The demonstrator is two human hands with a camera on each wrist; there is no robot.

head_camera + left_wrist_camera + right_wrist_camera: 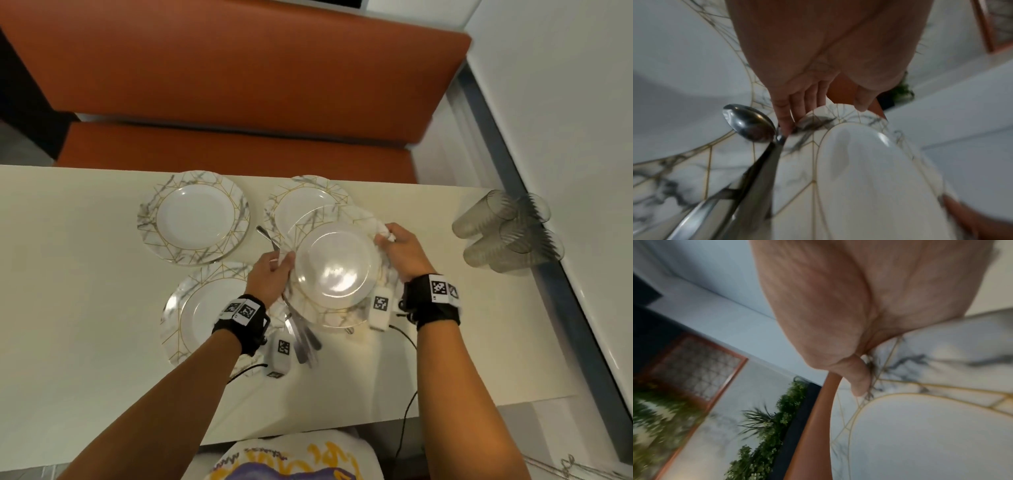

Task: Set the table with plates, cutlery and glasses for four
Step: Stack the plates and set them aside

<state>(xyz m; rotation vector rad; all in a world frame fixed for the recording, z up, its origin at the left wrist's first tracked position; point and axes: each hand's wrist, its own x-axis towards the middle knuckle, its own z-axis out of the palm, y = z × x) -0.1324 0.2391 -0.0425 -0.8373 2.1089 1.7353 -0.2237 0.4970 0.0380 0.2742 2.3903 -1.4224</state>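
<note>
I am on the plates step, with the fourth plate (334, 263) in both my hands above the table (85, 274) and the near right-hand place not yet laid; I judge the next move is to bring it down flat on the bare patch in front of me, right of the near left plate (205, 315), and to free the cutlery (303, 337) from my left hand without dragging it across a rim. My left hand (270, 279) grips the plate's left edge, thumb on top and fingers (785, 116) curled under the rim, and the same grip seems to pin a bundle of cutlery against the underside; the left wrist view shows a spoon bowl (749, 123) and long handles running back towards my wrist. My right hand (402, 248) is clamped on the plate's right edge, thumb (857, 379) pressed on the marbled border; its fingers are hidden beneath, so I cannot tell how they lie. Further out, two plates already lie along the far edge of the table, one on the left (193, 217) and one (301, 202) partly covered by the plate I am carrying. The glasses (507, 231) lie on their sides, bunched at the table's far right end, well apart from any place setting. Beyond the table runs an orange bench (239, 144).
</note>
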